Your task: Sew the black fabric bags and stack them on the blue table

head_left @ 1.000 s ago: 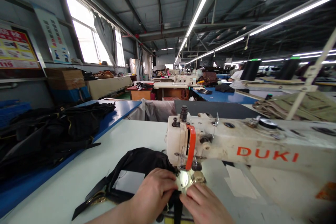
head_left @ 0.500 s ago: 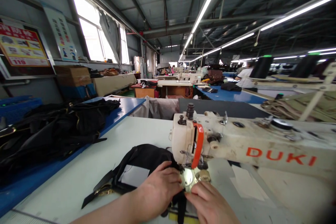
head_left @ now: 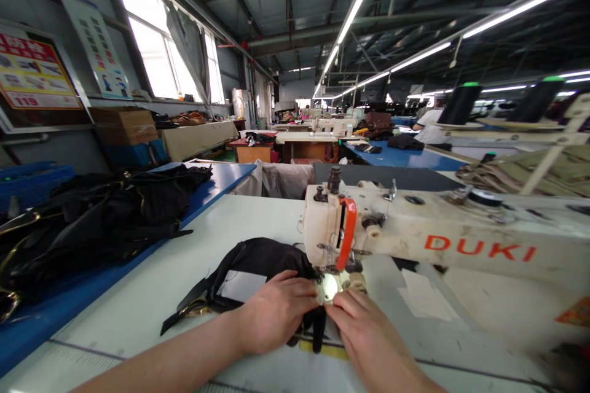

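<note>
A black fabric bag piece [head_left: 271, 258] lies on the pale sewing table, left of and partly under the head of a white sewing machine [head_left: 322, 221]. On top of it is a white rectangular patch [head_left: 243, 287], and a black strap with a gold-coloured clasp [head_left: 199, 309] hangs off its left end. My left hand [head_left: 281, 307] is closed on the bag's near right edge, beside the needle area. Close by, my right hand [head_left: 354, 316] pinches at the same edge; its fingertips hide what they hold. A black strap end [head_left: 318, 328] dangles between both hands.
Black bags with gold zips [head_left: 106, 215] are heaped on a blue table at left. White paper pieces [head_left: 424, 293] lie right of the needle under the machine arm. Black thread cones [head_left: 461, 104] stand behind the machine. A person in white [head_left: 431, 126] is farther back.
The camera view has shifted, so the machine and table appear higher in the picture. Both hands stay at the bag's edge by the needle, with little change in their grip.
</note>
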Demonstrator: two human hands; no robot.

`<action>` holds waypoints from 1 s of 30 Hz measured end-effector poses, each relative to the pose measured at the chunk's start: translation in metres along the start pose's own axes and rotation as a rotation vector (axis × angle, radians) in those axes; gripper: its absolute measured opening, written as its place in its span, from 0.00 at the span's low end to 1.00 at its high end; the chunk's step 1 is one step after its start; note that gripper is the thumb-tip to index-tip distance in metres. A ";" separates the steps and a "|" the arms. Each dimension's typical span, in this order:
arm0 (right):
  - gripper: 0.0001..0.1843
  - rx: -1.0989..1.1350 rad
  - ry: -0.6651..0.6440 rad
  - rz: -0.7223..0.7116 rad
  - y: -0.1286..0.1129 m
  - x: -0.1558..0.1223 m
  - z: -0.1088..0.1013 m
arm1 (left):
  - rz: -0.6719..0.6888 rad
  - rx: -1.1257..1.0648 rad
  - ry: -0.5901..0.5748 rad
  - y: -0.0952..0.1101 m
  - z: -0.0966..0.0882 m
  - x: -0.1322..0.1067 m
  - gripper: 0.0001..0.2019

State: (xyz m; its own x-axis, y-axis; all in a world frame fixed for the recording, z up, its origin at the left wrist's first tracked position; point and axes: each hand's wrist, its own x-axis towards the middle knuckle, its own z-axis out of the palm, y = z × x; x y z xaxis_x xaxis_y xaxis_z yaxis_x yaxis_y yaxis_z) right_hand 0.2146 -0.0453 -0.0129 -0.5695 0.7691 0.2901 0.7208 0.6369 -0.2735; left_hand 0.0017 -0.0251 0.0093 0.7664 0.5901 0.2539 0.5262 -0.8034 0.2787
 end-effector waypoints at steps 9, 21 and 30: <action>0.15 -0.091 -0.013 0.053 -0.006 0.009 -0.005 | 0.052 0.023 0.026 -0.014 0.003 0.006 0.17; 0.14 -0.048 0.054 0.099 -0.002 0.007 -0.004 | 0.078 0.022 0.079 -0.034 0.006 0.022 0.16; 0.16 -0.011 0.105 0.106 0.000 0.004 -0.003 | 0.066 0.018 0.078 -0.037 0.010 0.022 0.16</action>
State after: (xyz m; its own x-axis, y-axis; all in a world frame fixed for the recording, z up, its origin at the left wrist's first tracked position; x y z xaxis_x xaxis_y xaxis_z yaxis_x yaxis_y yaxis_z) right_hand 0.2137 -0.0421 -0.0087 -0.4454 0.8220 0.3549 0.7794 0.5511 -0.2982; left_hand 0.0032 0.0166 -0.0049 0.7692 0.5394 0.3424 0.4823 -0.8417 0.2425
